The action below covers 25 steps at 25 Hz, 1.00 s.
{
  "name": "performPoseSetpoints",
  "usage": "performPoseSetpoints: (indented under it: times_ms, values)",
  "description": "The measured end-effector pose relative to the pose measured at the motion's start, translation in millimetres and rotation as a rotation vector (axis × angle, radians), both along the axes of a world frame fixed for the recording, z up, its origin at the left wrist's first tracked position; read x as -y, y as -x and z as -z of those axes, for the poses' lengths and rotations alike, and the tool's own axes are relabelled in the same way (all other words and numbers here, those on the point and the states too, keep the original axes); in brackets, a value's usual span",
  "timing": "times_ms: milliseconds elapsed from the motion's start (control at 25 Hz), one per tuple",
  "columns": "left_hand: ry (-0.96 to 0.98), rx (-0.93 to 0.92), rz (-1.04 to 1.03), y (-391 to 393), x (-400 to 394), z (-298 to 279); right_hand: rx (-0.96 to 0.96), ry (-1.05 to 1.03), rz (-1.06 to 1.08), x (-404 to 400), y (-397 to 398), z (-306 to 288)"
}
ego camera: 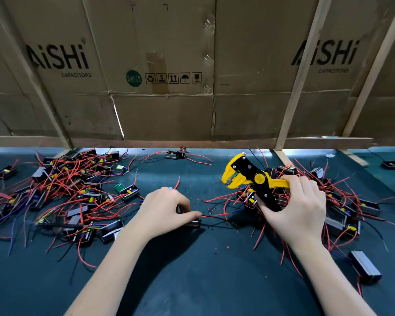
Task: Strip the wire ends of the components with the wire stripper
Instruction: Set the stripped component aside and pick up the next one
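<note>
Two bare hands work over a dark green mat (192, 270). Left hand (167, 209), fingers curled, pinches a small black component (193, 222) resting on the mat; its red wire (214, 215) runs rightward from the fingertips. Right hand (299, 208), to the right of the component, grips the handles of a yellow-and-black wire stripper (251, 177); the tool's long axis slants up and to the left, its head above the mat, apart from the wire. Heaps of red-wired components lie left (73, 190) and right (342, 201) of the held component. Cardboard (169, 65) stands behind the mat.
</note>
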<state>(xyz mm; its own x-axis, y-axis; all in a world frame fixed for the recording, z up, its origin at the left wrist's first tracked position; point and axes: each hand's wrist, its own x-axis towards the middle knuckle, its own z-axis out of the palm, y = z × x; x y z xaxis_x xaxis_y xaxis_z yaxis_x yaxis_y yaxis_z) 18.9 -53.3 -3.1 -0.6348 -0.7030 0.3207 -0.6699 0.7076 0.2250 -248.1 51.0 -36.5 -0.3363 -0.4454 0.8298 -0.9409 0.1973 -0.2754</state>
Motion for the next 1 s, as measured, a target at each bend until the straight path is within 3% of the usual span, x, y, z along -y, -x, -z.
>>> performPoseSetpoints:
  times_ms: [120,240,400,480,760,1000]
  values:
    - [-0.008,-0.290,0.137,7,-8,7,-0.004,0.002,0.013,0,0,-1]
    - [0.055,-0.202,0.317,26,-20,24,-0.020,-0.007,0.015,1,2,-4]
    - [0.216,-0.215,0.317,38,-19,35,-0.086,-0.029,0.004,3,2,-4]
    - [0.124,-0.283,0.271,34,-18,34,-0.091,-0.043,-0.010,5,0,-5]
    - [-0.465,-0.623,0.130,21,-17,34,-0.052,-0.141,-0.020,10,-11,7]
    - [-0.585,-0.666,0.139,18,-17,30,-0.024,-0.168,0.028,6,-9,9]
